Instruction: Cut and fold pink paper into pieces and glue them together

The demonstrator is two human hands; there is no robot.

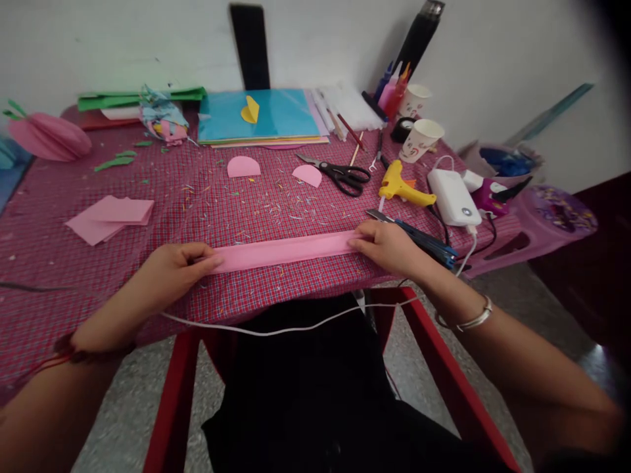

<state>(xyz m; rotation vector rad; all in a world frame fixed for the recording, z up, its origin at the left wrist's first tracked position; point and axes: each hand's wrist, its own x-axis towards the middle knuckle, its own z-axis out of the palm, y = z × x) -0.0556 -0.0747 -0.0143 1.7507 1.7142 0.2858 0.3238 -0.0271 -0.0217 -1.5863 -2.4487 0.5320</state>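
A long pink paper strip (286, 252) stretches level between my two hands, just over the front part of the table. My left hand (180, 269) pinches its left end between thumb and fingers. At the other end, my right hand (382, 244) grips the strip in the same way. Beyond the strip lie two pink paper half-rounds, one on the left (243, 167) and one on the right (308, 175). Black-handled scissors (340, 173) rest beside the right one. Folded pink paper pieces (111, 218) lie to the left of my left hand.
A yellow glue gun (401, 186), a blue-handled cutter (424, 240) and a white power bank (453, 197) sit on the right. Paper cups (421, 139) stand behind them. Coloured sheets (221, 115) lie at the back. A white cable (276, 332) hangs across my lap.
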